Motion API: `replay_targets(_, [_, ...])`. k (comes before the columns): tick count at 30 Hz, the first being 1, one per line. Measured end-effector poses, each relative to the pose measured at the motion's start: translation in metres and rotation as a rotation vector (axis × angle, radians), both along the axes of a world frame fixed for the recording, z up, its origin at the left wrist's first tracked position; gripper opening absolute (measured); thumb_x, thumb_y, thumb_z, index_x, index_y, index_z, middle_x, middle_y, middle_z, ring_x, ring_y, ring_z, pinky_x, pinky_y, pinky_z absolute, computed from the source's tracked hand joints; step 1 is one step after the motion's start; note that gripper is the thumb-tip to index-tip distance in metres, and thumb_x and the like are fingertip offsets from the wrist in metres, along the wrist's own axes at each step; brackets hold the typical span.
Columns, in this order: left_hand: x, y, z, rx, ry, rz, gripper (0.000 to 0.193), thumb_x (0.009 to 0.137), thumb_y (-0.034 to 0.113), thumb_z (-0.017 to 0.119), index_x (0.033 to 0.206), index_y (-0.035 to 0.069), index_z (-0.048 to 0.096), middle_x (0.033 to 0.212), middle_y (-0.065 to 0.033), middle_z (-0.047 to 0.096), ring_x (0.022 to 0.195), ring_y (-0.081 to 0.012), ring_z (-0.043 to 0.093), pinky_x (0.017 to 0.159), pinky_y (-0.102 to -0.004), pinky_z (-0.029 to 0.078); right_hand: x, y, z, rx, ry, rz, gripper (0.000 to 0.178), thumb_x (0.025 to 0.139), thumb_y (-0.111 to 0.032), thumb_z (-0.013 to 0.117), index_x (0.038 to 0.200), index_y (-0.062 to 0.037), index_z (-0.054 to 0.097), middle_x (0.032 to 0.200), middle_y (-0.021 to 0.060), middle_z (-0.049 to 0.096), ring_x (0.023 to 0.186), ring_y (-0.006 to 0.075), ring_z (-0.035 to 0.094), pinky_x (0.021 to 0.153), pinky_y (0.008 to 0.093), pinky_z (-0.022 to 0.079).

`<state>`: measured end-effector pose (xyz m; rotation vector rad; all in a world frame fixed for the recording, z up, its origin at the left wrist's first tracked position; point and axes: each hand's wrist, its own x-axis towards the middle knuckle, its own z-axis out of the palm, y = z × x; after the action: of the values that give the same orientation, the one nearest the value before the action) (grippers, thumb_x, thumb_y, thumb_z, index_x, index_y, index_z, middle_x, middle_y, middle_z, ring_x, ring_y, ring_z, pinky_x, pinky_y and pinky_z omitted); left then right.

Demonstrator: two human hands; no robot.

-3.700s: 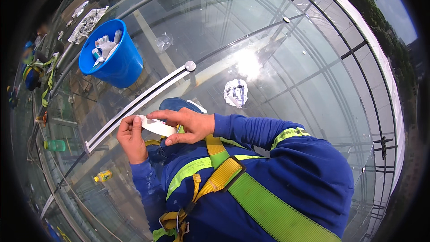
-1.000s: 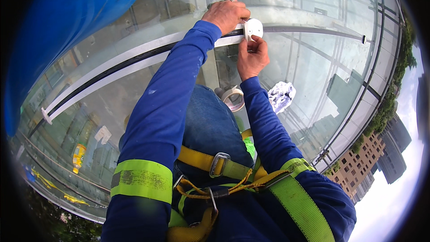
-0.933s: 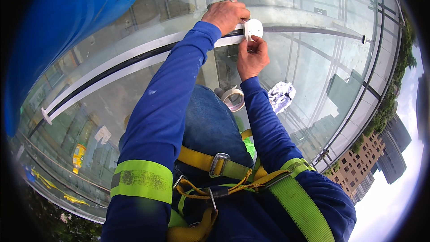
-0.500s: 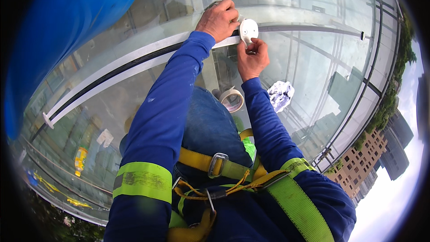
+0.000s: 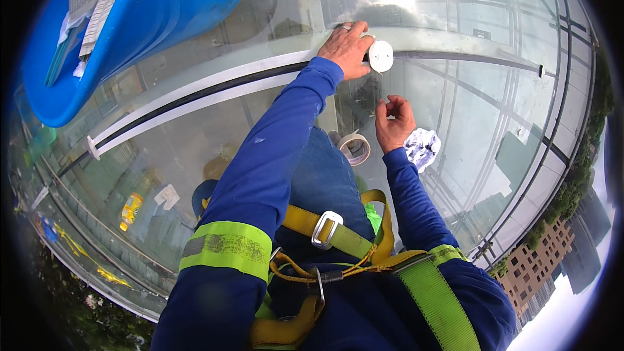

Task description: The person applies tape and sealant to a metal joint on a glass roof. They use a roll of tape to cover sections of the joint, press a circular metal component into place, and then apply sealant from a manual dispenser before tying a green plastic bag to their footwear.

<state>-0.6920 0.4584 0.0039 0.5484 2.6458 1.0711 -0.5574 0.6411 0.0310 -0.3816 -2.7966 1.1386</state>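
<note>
My left hand (image 5: 348,49), wearing a ring, lies with bent fingers against the left edge of a white disc (image 5: 381,56) with small dark holes. What its fingertips press or pinch is hidden. Nearer to me and apart from the disc, my right hand (image 5: 395,123) is curled, thumb close to the forefinger; anything held there is too small to see. Pale tape strips (image 5: 214,94) run along both sides of a black seam (image 5: 195,99) left of the disc. A roll of tape (image 5: 354,148) rests on the glass by my leg, and a crumpled stained cloth (image 5: 422,149) lies beside my right wrist.
A large blue tub (image 5: 162,6) holding cloths and a tool fills the upper left. On the glass panels (image 5: 448,110) at left lie a yellow bottle (image 5: 131,211) and a pale scrap (image 5: 167,197). A yellow harness strap (image 5: 302,222) crosses my body. Buildings (image 5: 539,253) show beyond the glass edge.
My right hand has come away from the disc's near edge and drawn back toward me. My left hand has settled lower at the disc's left edge. The view has shifted, showing more of the tub.
</note>
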Motion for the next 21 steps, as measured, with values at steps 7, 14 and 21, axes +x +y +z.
replay_targets(7, [0.065,-0.019,0.051,0.101,-0.033,0.338,0.074,0.072,0.023,0.083,0.137,0.008,0.051,0.147,-0.0176,0.036,0.126,-0.0383,0.050,0.106,-0.0451,0.044,0.084,0.002,0.052,0.291,-0.334,0.766,0.074,0.067,-0.023,0.083,0.135,-0.0184,0.054,0.136,0.0189,0.044,0.124,0.0399,0.045,0.102,0.0525,0.041])
replay_targets(14, [0.276,-0.207,0.094,0.043,0.134,0.988,0.026,0.081,0.024,0.081,0.075,0.001,0.069,0.109,-0.0132,0.067,0.100,-0.0313,0.065,0.083,-0.0403,0.052,0.095,0.008,0.031,0.332,-0.391,0.836,0.083,0.074,-0.032,0.080,0.146,-0.0168,0.042,0.132,0.0255,0.044,0.117,0.0465,0.050,0.100,0.0530,0.044])
replay_targets(21, [0.609,-0.342,0.097,-0.351,-0.175,2.120,0.049,0.069,0.025,0.085,0.109,0.004,0.066,0.105,-0.0152,0.068,0.104,-0.0340,0.064,0.089,-0.0404,0.052,0.114,0.006,0.061,0.587,-0.309,0.515,0.080,0.081,-0.052,0.075,0.137,-0.0007,0.049,0.126,0.0289,0.051,0.111,0.0460,0.056,0.096,0.0505,0.047])
